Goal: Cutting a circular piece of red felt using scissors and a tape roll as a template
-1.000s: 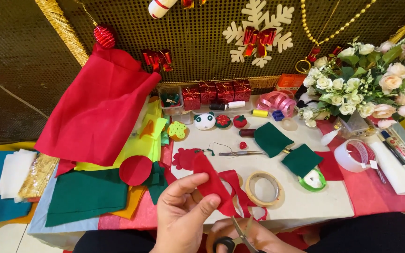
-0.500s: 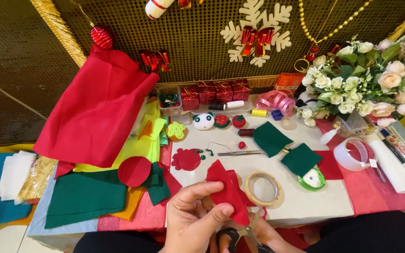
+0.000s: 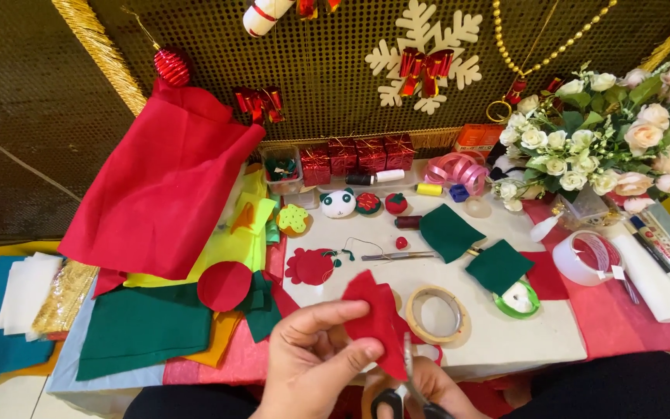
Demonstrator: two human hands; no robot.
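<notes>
My left hand (image 3: 312, 361) pinches a small piece of red felt (image 3: 376, 316) between thumb and forefinger, just above the table's near edge. My right hand (image 3: 428, 388) sits lower, partly cut off by the frame, gripping black-handled scissors (image 3: 403, 392) whose blades point up into the felt's lower edge. A red felt cut-out (image 3: 311, 266) and a red felt circle (image 3: 224, 285) lie on the table beyond my hands.
A tape roll (image 3: 436, 313), green felt squares (image 3: 450, 232), tweezers (image 3: 398, 256), a large clear tape roll (image 3: 587, 258) and a flower bouquet (image 3: 602, 140) lie to the right. Stacked felt sheets (image 3: 141, 330) and a big red cloth (image 3: 160, 190) fill the left. Red gift boxes (image 3: 354, 157) line the back.
The red felt piece has been turned in my left hand and shifted right. The scissors have come up from the frame's bottom edge against the felt.
</notes>
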